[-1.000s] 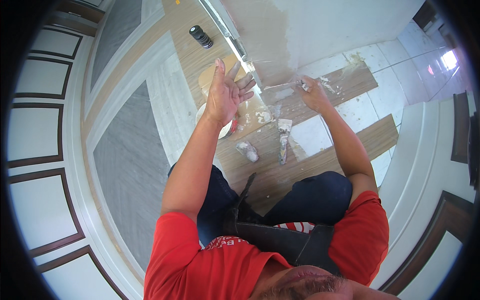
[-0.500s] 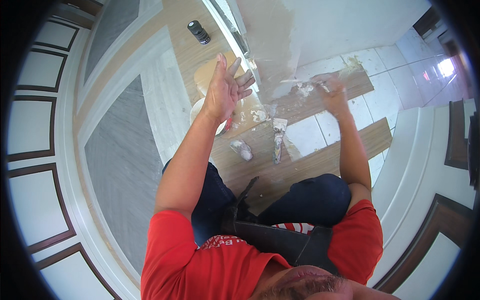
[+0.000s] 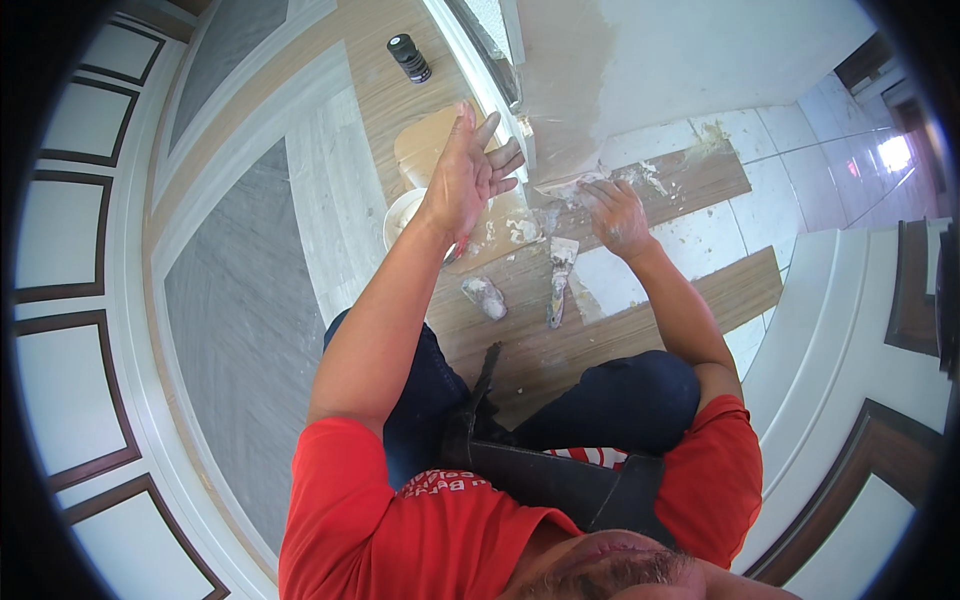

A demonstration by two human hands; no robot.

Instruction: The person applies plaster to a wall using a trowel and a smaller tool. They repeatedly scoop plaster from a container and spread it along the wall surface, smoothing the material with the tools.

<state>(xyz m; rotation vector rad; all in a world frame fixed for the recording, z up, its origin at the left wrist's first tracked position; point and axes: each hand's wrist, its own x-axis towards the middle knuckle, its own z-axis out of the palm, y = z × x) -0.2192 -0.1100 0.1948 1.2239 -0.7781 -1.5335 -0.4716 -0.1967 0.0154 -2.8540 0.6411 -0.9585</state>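
Observation:
My left hand (image 3: 468, 175) is raised with its fingers spread, holding nothing, beside the white frame edge of the wall opening. Close to the foot of the plastered wall, my right hand (image 3: 618, 215) has its fingers closed on a thin flat whitish piece (image 3: 565, 188), whose exact kind I cannot make out. A putty knife (image 3: 558, 290) smeared with white filler lies on the wood-look floor between my arms. Left of it rests a whitish, smeared lump (image 3: 484, 297). A white bucket (image 3: 398, 218) stands partly hidden behind my left forearm.
A dark bottle (image 3: 409, 58) stands at the far left of the wall opening, beyond a tan board (image 3: 425, 145). White crumbs are scattered over a wood-look plank (image 3: 690, 180) on white tiles (image 3: 700, 235). Panelled white cabinets (image 3: 75, 235) line the left side.
My right hand has swept left and a little nearer along the wall's foot with the flat piece. My left hand has shifted slightly right, still spread.

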